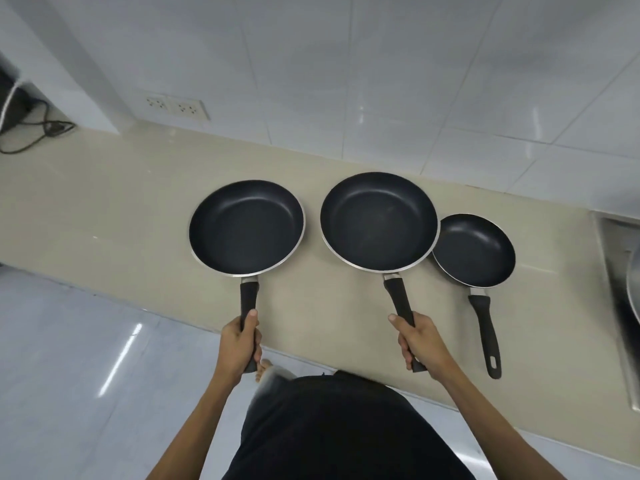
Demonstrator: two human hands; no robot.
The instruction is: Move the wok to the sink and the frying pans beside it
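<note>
The left hand (239, 342) is closed around the handle of the left frying pan (246, 226); the right hand (417, 342) likewise holds the large middle frying pan (379, 221), its rim close against the small frying pan (473, 250) lying free. All handles point toward the countertop's (104, 216) front edge. The sink (614, 271) lies rightward at the counter's right end — nearer the right hand — with a metal rim, possibly the wok (635, 285), barely showing.

All three frying pans are dark blue-black inside with a thin shiny silver rim: the left pan (246, 227), the middle pan (379, 221) and the small pan (473, 255), and each has a black handle. The counter (104, 209) is plain pale beige, the wall tiles (346, 64) are white with thin grey lines, and the floor (69, 358) is shiny light grey. The sink (620, 271) is silver, the sockets (176, 107) are white, the cable (38, 129) is black, and the person's clothes (329, 427) are black.
</note>
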